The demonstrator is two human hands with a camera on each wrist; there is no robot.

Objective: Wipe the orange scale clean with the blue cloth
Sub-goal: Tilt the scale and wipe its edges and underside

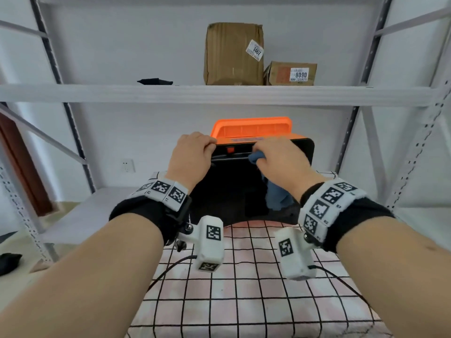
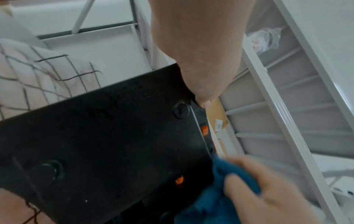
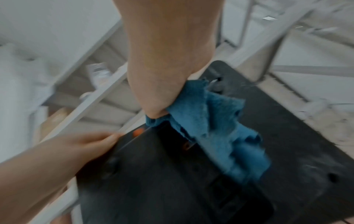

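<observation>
- The scale (image 1: 251, 172) stands tipped up on the checked cloth (image 1: 244, 301), its black underside facing the person and its orange top on the far side.
- The left hand (image 1: 192, 154) curls over the scale's upper left edge and grips it.
- The right hand (image 1: 280, 159) clutches the blue cloth (image 1: 278, 196) just right of the left hand, pressing a bunched part against the scale's upper edge; the rest hangs down over the black underside.
- Two boxes (image 1: 234, 54) sit on the shelf (image 1: 97, 93) above.
</observation>
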